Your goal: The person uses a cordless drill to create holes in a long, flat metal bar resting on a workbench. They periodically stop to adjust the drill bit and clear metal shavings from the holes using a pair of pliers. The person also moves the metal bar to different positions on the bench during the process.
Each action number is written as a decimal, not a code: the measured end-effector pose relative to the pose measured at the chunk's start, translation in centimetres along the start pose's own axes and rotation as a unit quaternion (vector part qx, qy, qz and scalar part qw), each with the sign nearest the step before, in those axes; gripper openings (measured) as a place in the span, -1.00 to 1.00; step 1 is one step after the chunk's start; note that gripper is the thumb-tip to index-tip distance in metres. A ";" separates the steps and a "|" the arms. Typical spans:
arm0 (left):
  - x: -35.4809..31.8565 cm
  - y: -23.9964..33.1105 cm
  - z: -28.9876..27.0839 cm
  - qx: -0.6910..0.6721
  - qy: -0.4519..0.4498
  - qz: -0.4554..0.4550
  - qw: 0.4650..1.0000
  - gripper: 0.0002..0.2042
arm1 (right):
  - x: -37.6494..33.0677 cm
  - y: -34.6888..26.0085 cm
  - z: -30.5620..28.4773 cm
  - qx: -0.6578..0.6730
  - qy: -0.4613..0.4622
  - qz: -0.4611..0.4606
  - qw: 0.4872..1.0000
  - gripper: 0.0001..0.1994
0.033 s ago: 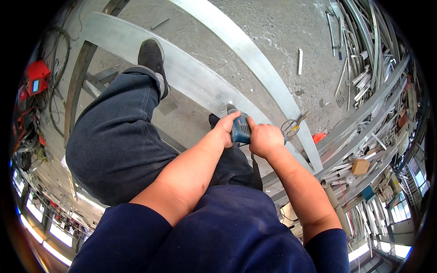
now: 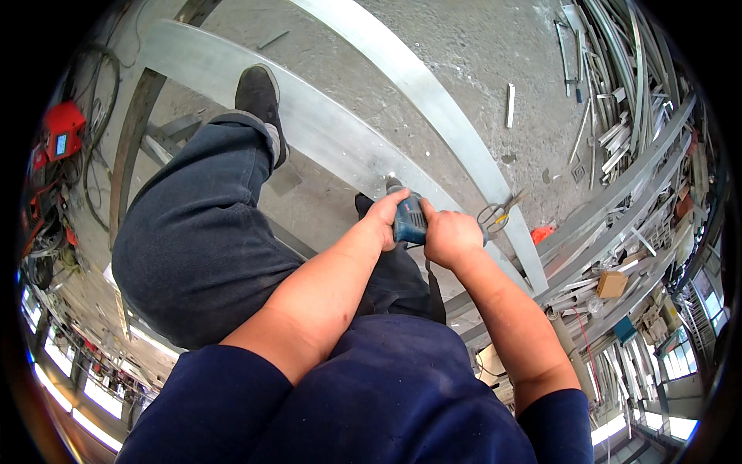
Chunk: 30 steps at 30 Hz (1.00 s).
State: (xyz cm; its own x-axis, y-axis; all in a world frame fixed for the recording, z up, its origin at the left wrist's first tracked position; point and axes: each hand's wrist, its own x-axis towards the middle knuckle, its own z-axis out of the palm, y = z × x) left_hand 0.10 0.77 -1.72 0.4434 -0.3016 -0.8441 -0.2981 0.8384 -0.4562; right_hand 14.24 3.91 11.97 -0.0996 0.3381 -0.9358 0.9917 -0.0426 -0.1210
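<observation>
Both of my hands are closed on a blue power drill (image 2: 410, 220). My left hand (image 2: 382, 221) wraps the side of its body near the front, and my right hand (image 2: 452, 235) grips it at the rear. The dark chuck points down at a wide silvery metal beam (image 2: 325, 139), where a few light chips lie around the tip. Whether the bit is inside the metal is hidden. My left shoe (image 2: 257, 91) rests on the same beam. Just right of my right hand, a pair of scissors (image 2: 501, 214) with dark handles lies on the metal.
A second silvery beam (image 2: 421, 81) runs alongside, beyond the first. Dark crosswise supports (image 2: 133, 139) lie under the left end. Piles of metal offcuts (image 2: 618, 143) and a cardboard box (image 2: 612, 284) are at the right. A red machine (image 2: 63, 131) with cables stands at the far left.
</observation>
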 end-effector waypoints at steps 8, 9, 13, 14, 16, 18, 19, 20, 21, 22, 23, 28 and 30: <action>0.3 0.1 0.3 -0.003 0.015 -0.001 1.000 -0.56 | 0.3 0.2 -0.5 -0.001 -0.006 0.001 1.000 -0.24; 0.4 0.1 0.4 -0.003 0.015 0.000 1.000 -0.56 | 0.3 0.2 -0.5 0.000 -0.004 0.002 1.000 -0.24; 0.9 0.2 0.2 0.001 0.022 0.000 1.000 -0.57 | 0.1 0.4 -0.8 0.003 0.003 -0.001 1.000 -0.25; 1.0 0.1 0.2 0.004 0.025 -0.002 1.000 -0.57 | 0.1 0.4 -0.9 0.004 0.005 -0.001 1.000 -0.25; 1.3 0.3 -0.1 0.011 0.023 -0.007 1.000 -0.56 | 0.3 0.4 -1.0 0.003 -0.003 0.002 1.000 -0.25; 1.9 0.3 -0.4 0.008 0.020 -0.009 1.000 -0.55 | 0.3 0.3 -1.1 0.003 -0.006 0.003 1.000 -0.24; 2.1 0.3 -0.5 0.002 0.018 -0.009 1.000 -0.54 | 0.3 0.4 -1.2 0.002 -0.005 0.003 1.000 -0.24; 2.3 0.2 -0.6 -0.004 0.015 -0.009 1.000 -0.54 | 0.2 0.4 -1.2 0.002 -0.004 0.002 1.000 -0.24; 2.5 0.3 -0.7 -0.002 0.016 -0.009 1.000 -0.54 | 0.3 0.3 -1.3 0.001 -0.006 0.002 1.000 -0.24; 2.6 0.3 -0.7 0.002 0.017 -0.009 1.000 -0.54 | 0.2 0.3 -1.3 0.001 -0.008 0.003 1.000 -0.24; 2.6 0.3 -0.7 0.005 0.018 -0.009 1.000 -0.54 | 0.2 0.3 -1.3 0.001 -0.010 0.004 1.000 -0.24; 1.7 0.2 -0.4 0.004 0.023 -0.010 1.000 -0.55 | 0.2 0.2 -1.1 -0.012 -0.007 0.001 1.000 -0.25; 1.1 0.2 -0.2 0.001 0.023 -0.006 1.000 -0.57 | 0.1 0.2 -0.8 -0.015 -0.001 -0.002 1.000 -0.25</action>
State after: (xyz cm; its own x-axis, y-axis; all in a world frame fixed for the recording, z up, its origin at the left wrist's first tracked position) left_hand 0.42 0.50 -2.77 0.4073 -0.3323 -0.8507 -0.2919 0.8352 -0.4660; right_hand 14.47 4.66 12.08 -0.1038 0.3363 -0.9360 0.9933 -0.0128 -0.1148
